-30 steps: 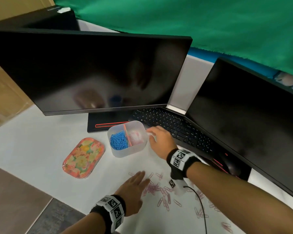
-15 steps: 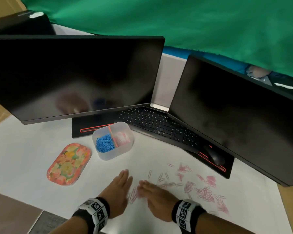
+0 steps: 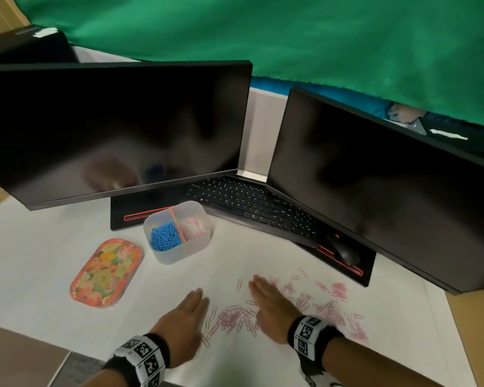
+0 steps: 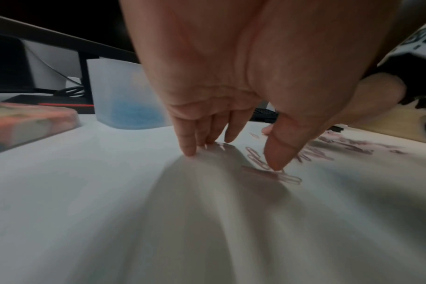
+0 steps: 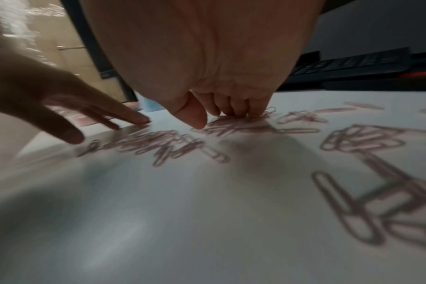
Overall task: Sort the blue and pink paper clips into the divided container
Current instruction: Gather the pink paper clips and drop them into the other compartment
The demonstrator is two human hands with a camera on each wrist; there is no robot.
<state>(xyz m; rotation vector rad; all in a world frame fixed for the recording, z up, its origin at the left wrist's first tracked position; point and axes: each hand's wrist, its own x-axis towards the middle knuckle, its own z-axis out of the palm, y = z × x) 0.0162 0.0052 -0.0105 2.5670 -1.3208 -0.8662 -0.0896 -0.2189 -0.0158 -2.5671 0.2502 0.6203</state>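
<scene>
The translucent divided container [image 3: 179,254] stands in front of the left monitor, with blue paper clips [image 3: 165,239] in its left compartment and pink ones [image 3: 193,229] in its right. Several loose pink paper clips [image 3: 235,321] lie scattered on the white table between and to the right of my hands. My left hand [image 3: 192,305] lies flat and open left of the pile, its fingertips [image 4: 190,151] touching the table. My right hand [image 3: 263,294] is flat and open too, its fingers [image 5: 243,112] pressing on pink clips [image 5: 170,143]. I see no blue clips on the table.
A floral tray [image 3: 106,272] lies left of the container. Two dark monitors, a black keyboard [image 3: 252,202] and a mouse [image 3: 344,251] stand behind. The table's front edge runs by my left wrist.
My right hand has come back from the container to the loose pink clips and now lies flat on them. My left hand has stayed flat beside the pile.
</scene>
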